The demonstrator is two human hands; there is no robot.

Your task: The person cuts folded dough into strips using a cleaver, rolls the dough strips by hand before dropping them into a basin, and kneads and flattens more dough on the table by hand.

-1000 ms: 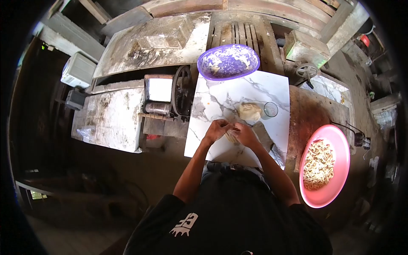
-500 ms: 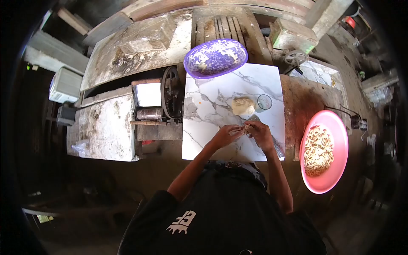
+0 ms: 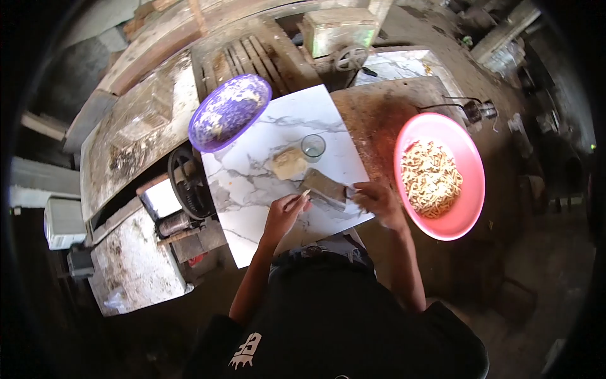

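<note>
Dough sliver [image 3: 305, 194]: where is it, and what holds it?

Above the near part of the marbled worktop [image 3: 237, 221], by the left end of a grey slab [image 3: 324, 189]. My left hand [image 3: 283, 216] has thumb and fingers pinched together on it, a pale tip projecting. Judged dough by colour alone.

And your right hand [image 3: 380, 203]?

Just beyond the slab's right end, short of the pink basin [image 3: 472, 183]. Its fingers are curled and blurred; I cannot tell whether they grip anything, nor whether they touch the slab.

What has changed?

Half a second ago my hands met over the worktop. Now they are well apart, most of the slab showing between them. My reading: two-handed work on the piece is interrupted, and the left alone has charge of it.

Materials, shapes?

Dough lump [image 3: 289, 164]: cream, rounded, soft-looking, near a clear round glass [image 3: 313, 146]. Slab: flat, oblong, dull. Worktop: smooth white with grey veins. Purple tub [image 3: 193, 134] at its far-left corner: oval, smeared inside with pale residue. Basin: smooth, wide, holding a heap of pale, curled strips [image 3: 430, 180]; surface finish too small to judge.
</note>
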